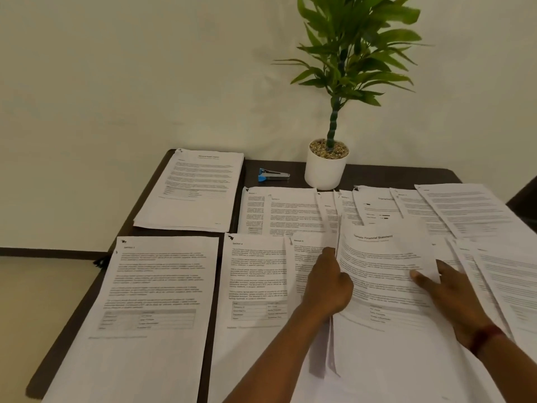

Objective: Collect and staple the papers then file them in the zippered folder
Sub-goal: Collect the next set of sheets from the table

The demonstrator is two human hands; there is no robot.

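While I watch through the head camera, the sheaf of papers [383,280] headed "Financial Statement" lies at the near right of the table [392,175], on top of other loose sheets.

- Left hand [328,286]: fingers curled round the sheaf's left edge, gripping it. Sheet edges hang out below the fist, slightly fanned.
- Right hand [449,295]: thumb on the top sheet, fingers at its right edge. I read this as a pinch on the sheaf's right side. A dark red wrist band [485,338] sits on that arm.
- I cannot tell how many sheets are in the sheaf.

Around it:
- The Section 4 pages [255,280] lie just left of the sheaf, partly under it.
- The near-left stack [154,301] lies apart from them, with a strip of dark table between.
- The far-left stack [189,193] is squared up at the table's back corner.
- A far row of pages [290,213] overlaps beyond the sheaf, and more fanned pages [494,257] spread off to the right.
- The print is too blurred to read beyond the headings.

The stapler [273,175], blue and silver, lies on bare table between the far-left stack and the potted plant [325,167]. It touches neither. The plant stands in a white pot against the pale wall [116,82], just behind the far row.
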